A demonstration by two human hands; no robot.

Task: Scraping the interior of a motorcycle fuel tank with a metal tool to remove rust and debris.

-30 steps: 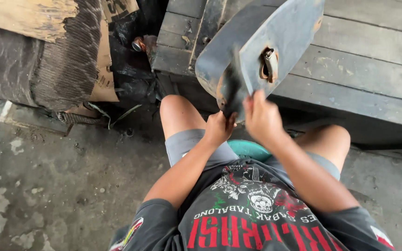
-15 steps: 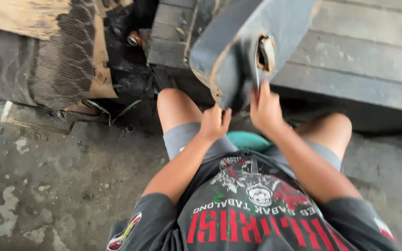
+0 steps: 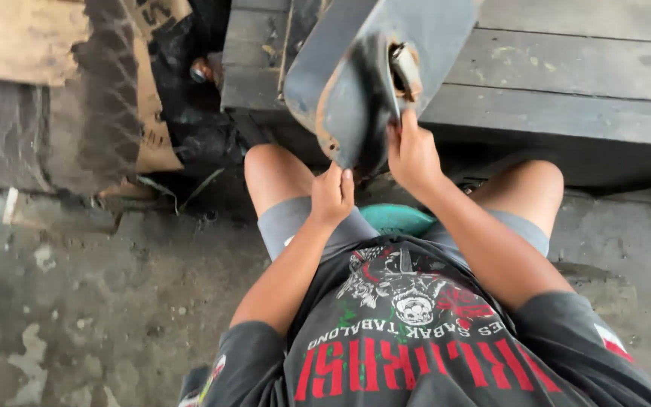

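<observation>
A large grey metal tank-like shell (image 3: 356,83) with rusty edges and a round filler opening stands tilted on its end against a grey wooden platform (image 3: 566,90), between my knees. My left hand (image 3: 331,194) grips its lower rusty edge. Higher up, my right hand (image 3: 412,154) clasps the same edge, just below the opening. I sit low on a teal stool (image 3: 397,218), in grey shorts and a black printed shirt.
Dirty cardboard (image 3: 152,113) and dark rough matting (image 3: 16,143) lie at the left. Black greasy parts (image 3: 197,98) fill the gap beside the platform. Stained concrete floor (image 3: 92,301) spreads at the lower left and right.
The shell has turned and tipped more upright, its rusty underside now facing me. Both hands shifted along its lower edge, the left moving closer to the rim.
</observation>
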